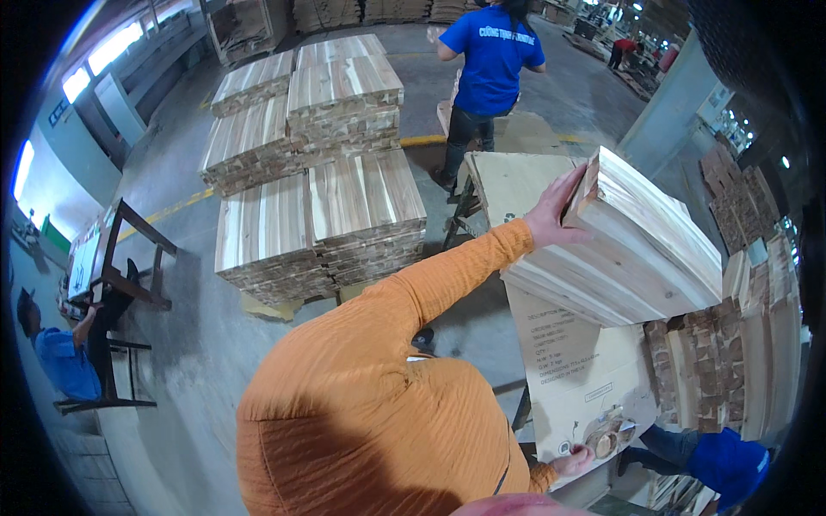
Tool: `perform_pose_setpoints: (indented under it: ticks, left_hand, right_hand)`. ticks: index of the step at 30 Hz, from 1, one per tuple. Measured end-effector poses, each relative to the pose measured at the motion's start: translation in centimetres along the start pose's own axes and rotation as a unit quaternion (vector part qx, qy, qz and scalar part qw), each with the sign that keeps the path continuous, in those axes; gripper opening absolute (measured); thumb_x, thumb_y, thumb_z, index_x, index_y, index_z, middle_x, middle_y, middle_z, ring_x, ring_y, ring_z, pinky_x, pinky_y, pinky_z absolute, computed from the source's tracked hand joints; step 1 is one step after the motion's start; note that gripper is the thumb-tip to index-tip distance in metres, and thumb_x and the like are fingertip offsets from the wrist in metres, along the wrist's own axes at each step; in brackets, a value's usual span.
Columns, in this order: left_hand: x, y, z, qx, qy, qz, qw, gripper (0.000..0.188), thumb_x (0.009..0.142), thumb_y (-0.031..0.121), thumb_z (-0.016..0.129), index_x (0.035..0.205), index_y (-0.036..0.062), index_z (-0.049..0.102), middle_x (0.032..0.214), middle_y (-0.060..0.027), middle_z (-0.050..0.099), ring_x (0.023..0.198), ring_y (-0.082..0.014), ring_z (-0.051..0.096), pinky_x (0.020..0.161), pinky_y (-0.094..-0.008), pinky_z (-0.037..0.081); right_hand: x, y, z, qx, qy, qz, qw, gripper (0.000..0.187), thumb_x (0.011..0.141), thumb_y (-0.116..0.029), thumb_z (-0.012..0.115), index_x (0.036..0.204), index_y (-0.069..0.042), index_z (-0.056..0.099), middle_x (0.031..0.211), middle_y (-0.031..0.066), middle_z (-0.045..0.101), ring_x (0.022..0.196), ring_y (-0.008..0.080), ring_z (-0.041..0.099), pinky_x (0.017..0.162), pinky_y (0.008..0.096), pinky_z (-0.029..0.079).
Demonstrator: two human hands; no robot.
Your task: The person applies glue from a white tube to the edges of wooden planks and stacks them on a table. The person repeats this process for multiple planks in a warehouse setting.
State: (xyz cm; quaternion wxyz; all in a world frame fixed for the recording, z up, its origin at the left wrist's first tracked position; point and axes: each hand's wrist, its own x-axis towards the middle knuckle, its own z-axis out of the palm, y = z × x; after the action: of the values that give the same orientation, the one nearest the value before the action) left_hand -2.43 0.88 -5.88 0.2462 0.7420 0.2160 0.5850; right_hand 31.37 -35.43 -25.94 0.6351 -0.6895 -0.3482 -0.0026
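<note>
Where left hand (555,211) clamps, fingers parted: one end of a wooden panel (645,254).
Right hand (574,462): loosely curled over cardboard (572,387), hold unclear.
Board stacks (366,193): left of both hands.

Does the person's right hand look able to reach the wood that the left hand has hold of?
Probably yes: the right hand is at the edge of the cardboard, and only flat cardboard seems to lie between it and the wood. The left hand is at the far end.

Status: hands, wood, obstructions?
Left hand gripping wooden panel at one end; right hand at cardboard edge. Panel over cardboard. Stacked wood close beside.
</note>
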Motion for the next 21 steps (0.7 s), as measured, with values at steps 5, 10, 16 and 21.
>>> perform_pose_setpoints:
  ticks: [5, 10, 16, 21]
  left_hand:
    - [-1.3, -0.4, -0.3, -0.053, 0.001, -0.048, 0.997, 0.118, 0.06, 0.027, 0.084, 0.144, 0.0, 0.005, 0.142, -0.0168, 0.022, 0.133, -0.0272, 0.022, 0.11, -0.0358, 0.018]
    - [-1.7, -0.1, 0.1, -0.111, -0.016, -0.066, 0.991, 0.12, 0.057, 0.017, 0.086, 0.144, 0.0005, 0.005, 0.145, -0.0142, 0.019, 0.136, -0.0224, 0.018, 0.111, -0.0335, 0.016]
    - [-4.2, 1.4, 0.4, -0.235, -0.027, -0.015, 0.972, 0.122, 0.055, 0.013, 0.087, 0.145, 0.0032, 0.004, 0.15, -0.0118, 0.012, 0.138, -0.0217, 0.013, 0.112, -0.0344, 0.014]
    - [-6.0, 2.1, -1.0, -0.041, -0.078, -0.019, 0.996, 0.124, 0.051, 0.024, 0.088, 0.144, 0.0026, 0.009, 0.146, -0.014, 0.021, 0.135, -0.025, 0.022, 0.11, -0.0358, 0.018]
  right_hand:
    - [0.6, -1.9, 6.9, 0.092, -0.159, 0.024, 0.983, 0.025, 0.096, -0.021, 0.043, 0.077, -0.004, 0.046, 0.067, 0.0035, 0.046, 0.06, 0.0125, 0.042, 0.055, 0.0271, 0.039]
    - [-0.4, -4.4, 10.2, 0.152, -0.22, 0.105, 0.958, 0.022, 0.096, -0.022, 0.047, 0.083, -0.004, 0.045, 0.069, 0.004, 0.049, 0.061, 0.0107, 0.045, 0.057, 0.0242, 0.042]
    - [3.7, -8.6, 10.5, 0.286, -0.109, 0.36, 0.881, 0.041, 0.094, -0.038, 0.046, 0.119, -0.005, 0.047, 0.109, 0.0113, 0.057, 0.087, 0.0211, 0.057, 0.071, 0.0369, 0.049]
    - [10.1, -14.1, 9.0, 0.43, -0.143, 0.271, 0.849, 0.057, 0.092, -0.049, 0.041, 0.132, -0.009, 0.036, 0.133, 0.0133, 0.041, 0.119, 0.0364, 0.044, 0.09, 0.0535, 0.043]
